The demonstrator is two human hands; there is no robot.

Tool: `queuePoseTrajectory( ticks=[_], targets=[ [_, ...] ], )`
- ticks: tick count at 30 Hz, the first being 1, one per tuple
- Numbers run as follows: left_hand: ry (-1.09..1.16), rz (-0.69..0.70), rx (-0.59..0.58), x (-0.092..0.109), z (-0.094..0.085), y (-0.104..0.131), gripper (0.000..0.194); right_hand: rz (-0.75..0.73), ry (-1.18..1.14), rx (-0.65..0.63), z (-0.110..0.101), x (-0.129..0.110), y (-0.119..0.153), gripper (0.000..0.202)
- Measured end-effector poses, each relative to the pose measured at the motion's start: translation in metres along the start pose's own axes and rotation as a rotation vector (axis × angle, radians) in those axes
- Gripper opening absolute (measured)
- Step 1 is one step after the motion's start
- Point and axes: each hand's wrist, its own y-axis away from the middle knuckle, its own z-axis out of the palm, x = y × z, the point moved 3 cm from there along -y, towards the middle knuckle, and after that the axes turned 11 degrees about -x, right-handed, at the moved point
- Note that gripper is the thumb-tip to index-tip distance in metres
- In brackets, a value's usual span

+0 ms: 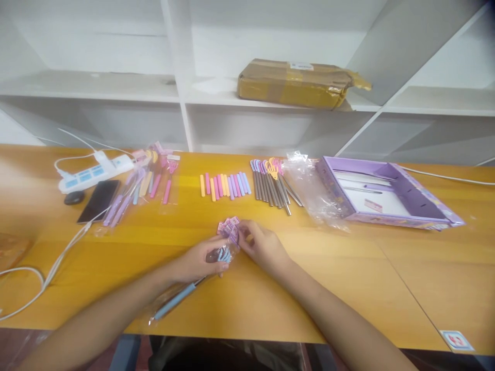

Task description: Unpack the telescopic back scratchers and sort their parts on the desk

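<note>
My left hand (203, 260) is closed around a clear bag holding a blue-handled tool (176, 301) with a light blue claw-like head (224, 254). The handle slants down to the left below the palm. My right hand (265, 245) pinches at small pink and purple printed cards (229, 228) at the bag's upper end. Beyond the hands lies a row of pink, yellow, purple and blue sleeves (225, 186). Right of it sit several metal rods (270, 191) with coloured claw heads. Bagged tools (122, 198) are piled at the left.
A purple box (419, 198) and clear bags (313, 188) are at the right. At the left are a power strip (95, 175), a black phone (99, 201), a mouse (74, 197) and white cables. A taped carton (294, 85) rests on the shelf.
</note>
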Motion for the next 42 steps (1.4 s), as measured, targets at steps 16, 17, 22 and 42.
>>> queuePoseTrajectory(
  ticks=[16,17,22,42],
  targets=[
    [0.022,0.002,0.01,-0.006,-0.005,-0.001,0.035,-0.099,0.043,0.0,-0.013,-0.004,-0.004,0.017],
    [0.022,0.002,0.016,-0.007,-0.006,0.0,0.034,-0.082,0.014,-0.005,-0.014,-0.004,-0.005,0.016],
    [0.011,-0.012,0.052,-0.01,-0.01,0.001,0.036,-0.031,-0.059,-0.034,-0.019,-0.004,-0.007,0.018],
    [0.041,-0.022,0.039,-0.006,-0.01,0.0,0.04,-0.041,-0.114,-0.095,-0.023,0.005,-0.01,0.017]
  ],
)
